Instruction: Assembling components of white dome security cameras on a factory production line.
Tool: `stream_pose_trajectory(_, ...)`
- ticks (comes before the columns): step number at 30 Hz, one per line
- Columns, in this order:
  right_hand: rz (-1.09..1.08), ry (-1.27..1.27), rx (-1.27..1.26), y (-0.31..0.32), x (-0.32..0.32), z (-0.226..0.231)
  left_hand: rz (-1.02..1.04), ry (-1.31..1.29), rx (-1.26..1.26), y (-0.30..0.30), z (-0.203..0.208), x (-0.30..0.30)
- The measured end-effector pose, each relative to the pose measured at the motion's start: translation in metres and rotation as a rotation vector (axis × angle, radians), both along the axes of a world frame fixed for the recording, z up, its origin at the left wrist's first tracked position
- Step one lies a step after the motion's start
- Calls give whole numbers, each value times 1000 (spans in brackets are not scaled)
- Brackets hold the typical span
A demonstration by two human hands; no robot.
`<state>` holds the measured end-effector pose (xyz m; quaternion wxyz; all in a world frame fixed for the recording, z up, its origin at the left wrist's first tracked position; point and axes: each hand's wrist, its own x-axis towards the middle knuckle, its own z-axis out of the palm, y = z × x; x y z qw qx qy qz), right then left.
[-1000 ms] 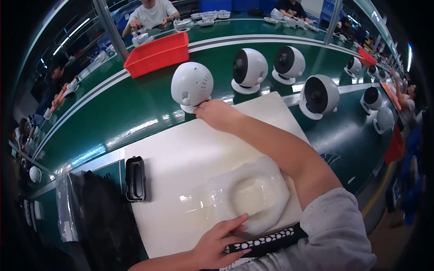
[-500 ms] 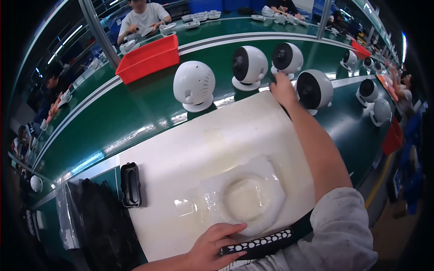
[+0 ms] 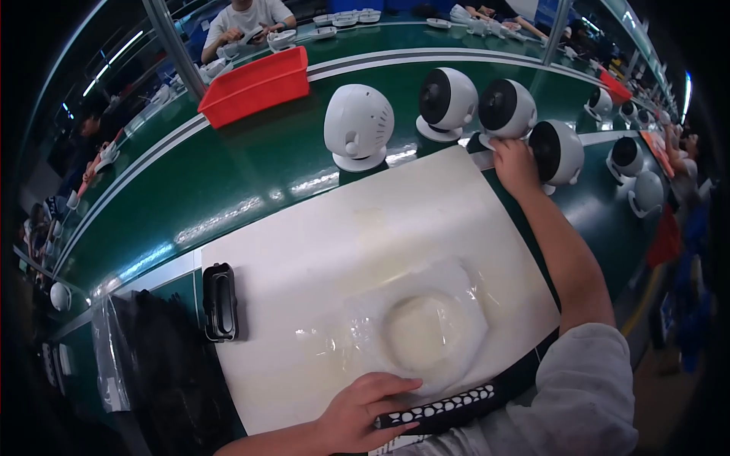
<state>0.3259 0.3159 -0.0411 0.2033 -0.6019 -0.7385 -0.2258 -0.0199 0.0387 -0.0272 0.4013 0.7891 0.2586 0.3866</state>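
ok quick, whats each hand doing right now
left hand: open, resting on the clear plastic wrap
right hand: fingers on a round white camera, grip cannot be told

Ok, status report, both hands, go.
Right hand on a round white camera unit. Left hand rests by the clear plastic wrap. Nothing blocking.

- red bin (image 3: 255, 95) sits way back-left of the white mat (image 3: 319, 251)
- black holder (image 3: 220, 302) right at the mat's left edge
- 1 rear-facing white dome camera (image 3: 358, 128) just behind the mat
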Motion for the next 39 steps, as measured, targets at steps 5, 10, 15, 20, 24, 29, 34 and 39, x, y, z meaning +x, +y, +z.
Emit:
stream_pose_trajectory(5,-136,-2,-166,-56,19,3,2,-28,13,0,-4,0)
stream_pose_trajectory(10,-296,-44,-268,-80,37,13,3,-12,-7,-1,-1,2)
stream_pose_trajectory(15,-87,-3,-222,-76,-8,30,17,-46,13,2,-5,2)
stream_pose_trajectory(20,68,311,-429,19,-53,22,27,0,38,1,0,0)
stream_pose_trajectory(24,-143,163,-166,73,-50,-19,-34,0,12,5,-3,2)
stream_pose_trajectory(29,80,31,186,50,-55,9,-27,-7,-9,1,-1,1)
stream_pose_trajectory(34,56,118,362,-26,-69,62,-3,-40,42,-3,-4,4)
stream_pose_trajectory(39,432,971,0,-140,-95,120,28,-87,109,-6,-2,1)
